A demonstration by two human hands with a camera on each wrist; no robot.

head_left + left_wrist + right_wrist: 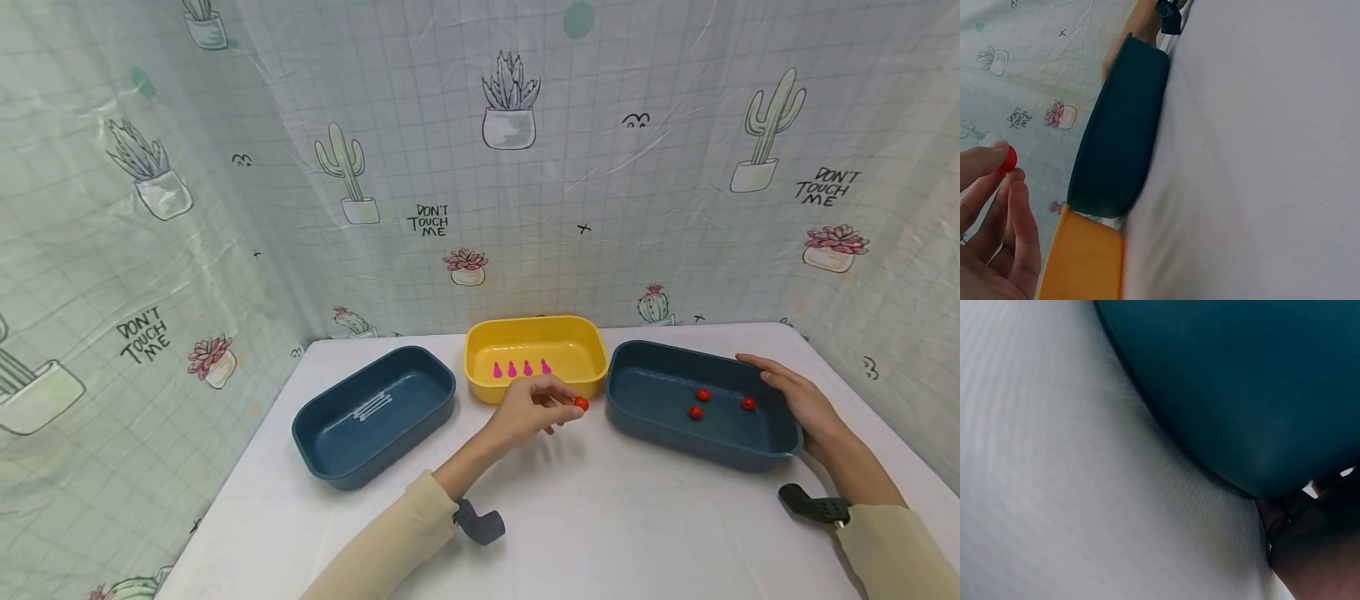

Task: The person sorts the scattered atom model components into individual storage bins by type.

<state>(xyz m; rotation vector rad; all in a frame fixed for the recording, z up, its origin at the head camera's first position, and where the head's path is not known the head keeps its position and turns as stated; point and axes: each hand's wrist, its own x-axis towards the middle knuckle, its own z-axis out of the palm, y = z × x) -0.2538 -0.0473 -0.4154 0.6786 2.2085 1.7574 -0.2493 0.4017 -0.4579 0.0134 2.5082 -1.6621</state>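
Note:
Between the thumb and fingertips of the left hand (534,407) is a small round red piece (581,404), tomato-like. The hand is raised in front of the yellow bin (596,385), left of the right-hand dark blue bin (645,423). In the left wrist view the same red piece (1008,159) shows at the fingertips. The right hand (810,408) holds the right end of that dark blue bin, its fingers round the outside of the far corner and partly hidden. Inside it lie several red pieces (696,412). The right wrist view shows mostly the bin's wall (1241,381).
Several pink pear-shaped pieces (527,367) stand in a row in the yellow bin. A second dark blue bin (375,461) at the left holds white thin sticks (372,406). Patterned cloth (420,150) hangs behind and beside the white table (600,533).

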